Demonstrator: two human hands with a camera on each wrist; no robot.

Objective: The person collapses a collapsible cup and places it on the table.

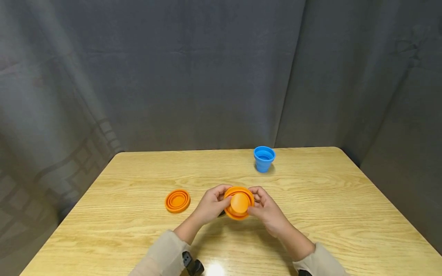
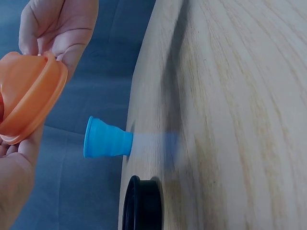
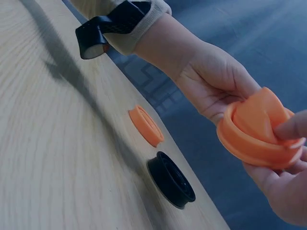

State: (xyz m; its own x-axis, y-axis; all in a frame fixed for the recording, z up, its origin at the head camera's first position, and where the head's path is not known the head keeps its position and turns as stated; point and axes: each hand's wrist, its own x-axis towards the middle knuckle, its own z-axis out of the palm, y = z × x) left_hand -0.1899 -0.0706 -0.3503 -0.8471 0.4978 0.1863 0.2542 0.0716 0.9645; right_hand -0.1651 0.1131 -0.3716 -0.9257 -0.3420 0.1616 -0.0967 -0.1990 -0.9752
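Observation:
Both hands hold an orange collapsible cup (image 1: 239, 203) above the table, its round base turned toward the head camera. My left hand (image 1: 213, 204) grips the rim on the left, thumb lying over the base side. On the opposite edge my right hand (image 1: 268, 211) pinches it between thumb and fingers. The right wrist view shows the cup's base (image 3: 259, 115) bulging unevenly out of the thick rim. A black collapsed cup (image 3: 171, 181) lies on the table below the hands, mostly hidden in the head view. Left of the hands rests another orange collapsed cup (image 1: 177, 201), flat.
A blue collapsible cup (image 1: 264, 158) stands extended and upright near the far table edge. The wooden table (image 1: 328, 199) reaches back to grey curtains (image 1: 193, 76). A black wrist device (image 1: 192, 264) sits on the left sleeve.

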